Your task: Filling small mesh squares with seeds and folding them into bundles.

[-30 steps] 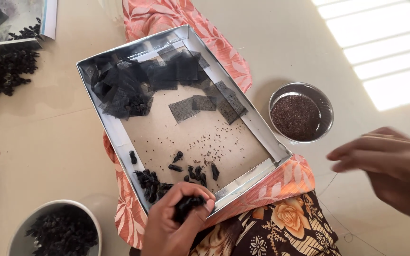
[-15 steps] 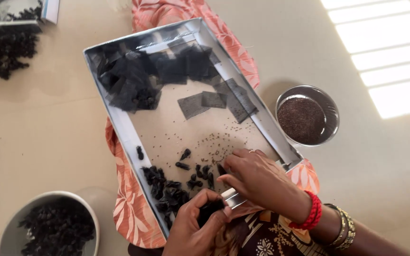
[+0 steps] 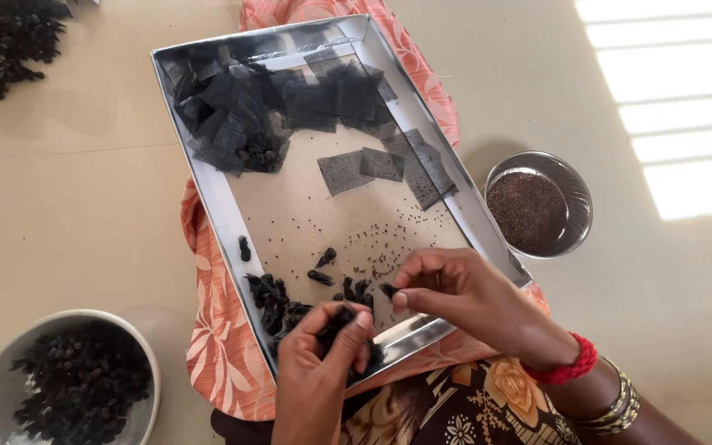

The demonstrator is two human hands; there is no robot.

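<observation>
The fingers of the left hand (image 3: pixel 316 375) are curled around a small clump of dark bundles (image 3: pixel 341 317) at the near edge of the metal tray (image 3: pixel 208 169), thumb and forefinger pressed on it. The fingers of the right hand (image 3: pixel 455 292) are pinched narrow on one tiny dark piece (image 3: pixel 387 290) just beside that clump, over the tray's near end. More small black bundles (image 3: pixel 274 297) lie scattered around the hands on the tray floor (with fine seeds sprinkled among them). Farther up the tray sits a heap of black mesh squares (image 3: pixel 282 107). The tray rests on an orange patterned cloth (image 3: pixel 216 346). A steel bowl of dark seeds (image 3: pixel 537 206) stands to the right on the floor, and a grey bowl of black bundles (image 3: pixel 67 379) lies at the lower left.
</observation>
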